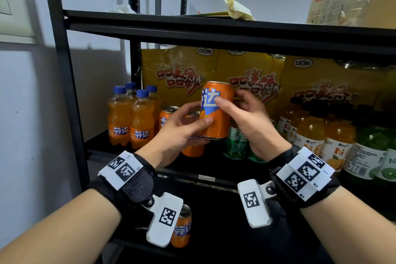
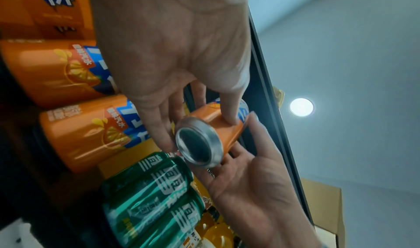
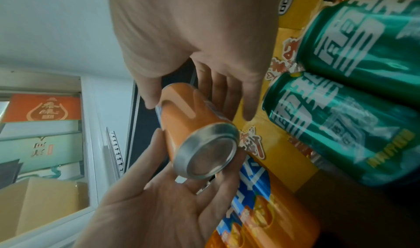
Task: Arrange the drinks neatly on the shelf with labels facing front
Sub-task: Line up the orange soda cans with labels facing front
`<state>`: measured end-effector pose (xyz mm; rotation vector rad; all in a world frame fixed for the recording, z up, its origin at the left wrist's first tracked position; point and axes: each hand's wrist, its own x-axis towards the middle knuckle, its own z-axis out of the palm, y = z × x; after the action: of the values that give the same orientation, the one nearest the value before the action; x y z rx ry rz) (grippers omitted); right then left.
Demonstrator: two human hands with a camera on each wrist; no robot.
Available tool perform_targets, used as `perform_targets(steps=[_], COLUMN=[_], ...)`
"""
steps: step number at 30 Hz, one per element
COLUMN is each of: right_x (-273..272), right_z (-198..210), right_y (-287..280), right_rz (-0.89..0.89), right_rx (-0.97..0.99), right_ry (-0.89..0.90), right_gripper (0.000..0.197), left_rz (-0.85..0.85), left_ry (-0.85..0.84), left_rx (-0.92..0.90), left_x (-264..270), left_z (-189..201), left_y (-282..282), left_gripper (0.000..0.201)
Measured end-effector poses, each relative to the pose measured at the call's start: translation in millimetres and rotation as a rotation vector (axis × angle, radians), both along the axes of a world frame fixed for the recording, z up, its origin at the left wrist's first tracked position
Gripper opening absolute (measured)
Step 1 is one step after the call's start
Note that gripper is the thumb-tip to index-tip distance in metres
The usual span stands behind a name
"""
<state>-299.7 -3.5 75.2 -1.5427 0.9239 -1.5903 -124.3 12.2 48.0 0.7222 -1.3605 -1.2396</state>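
An orange soda can [image 1: 216, 111] with a blue-and-white label is held upright in the air in front of the middle shelf [image 1: 214, 170]. My left hand [image 1: 199, 128] grips its lower part, thumb on the front and fingers under and behind. My right hand [image 1: 232, 100] holds its upper part, thumb across the label. In the left wrist view the can [image 2: 211, 126] shows its silver bottom between the thumb and fingers. The right wrist view shows the same can [image 3: 186, 119]. Behind it on the shelf stand two more orange cans [image 1: 169, 113].
On this shelf are several orange soda bottles [image 1: 128, 118] at left, green cans [image 1: 235, 141], orange juice bottles [image 1: 321, 135] and green kiwi bottles [image 1: 368, 152] at right, with yellow cartons [image 1: 175, 70] behind. One orange can [image 1: 182, 227] stands on the shelf below.
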Motion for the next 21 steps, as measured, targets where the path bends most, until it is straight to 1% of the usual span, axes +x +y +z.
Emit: perform_targets(steps=[3, 5, 7, 10, 12, 14, 16, 19, 21], right_x=[-3, -5, -6, -7, -5, -4, -2, -3, -4], right_z=[2, 3, 3, 5, 6, 7, 8, 8, 8], right_y=[1, 1, 2, 3, 4, 6, 8, 8, 7], right_rz=[-0.06, -0.057, -0.022, 0.027, 0.041, 0.036, 0.02, 0.023, 0.036], right_rx=[-0.022, -0.011, 0.0, 0.04, 0.05, 0.025, 0.009, 0.015, 0.028], right_ry=[0.048, 0.019, -0.025, -0.093, -0.112, -0.056, 0.003, -0.021, -0.058], right_gripper=[0.051, 0.048, 0.048, 0.048, 0.05, 0.051, 0.058, 0.064, 0.064], left_rz=[0.039, 0.041, -0.016, -0.144, -0.136, -0.094, -0.048, -0.016, -0.061], left_ry=[-0.062, -0.1, -0.117, -0.088, -0.063, -0.03, -0.022, -0.056, -0.056], left_rx=[-0.063, -0.073, -0.015, 0.109, 0.105, 0.088, 0.057, 0.016, 0.032], left_x=[-5, -5, -4, -2, -1, -4, -6, -9, -10], left_z=[1, 1, 5, 10, 11, 11, 10, 8, 8], left_y=[3, 2, 1, 1, 0, 1, 3, 5, 6], left_gripper=[0.065, 0.066, 0.061, 0.056, 0.056, 0.059, 0.063, 0.067, 0.061])
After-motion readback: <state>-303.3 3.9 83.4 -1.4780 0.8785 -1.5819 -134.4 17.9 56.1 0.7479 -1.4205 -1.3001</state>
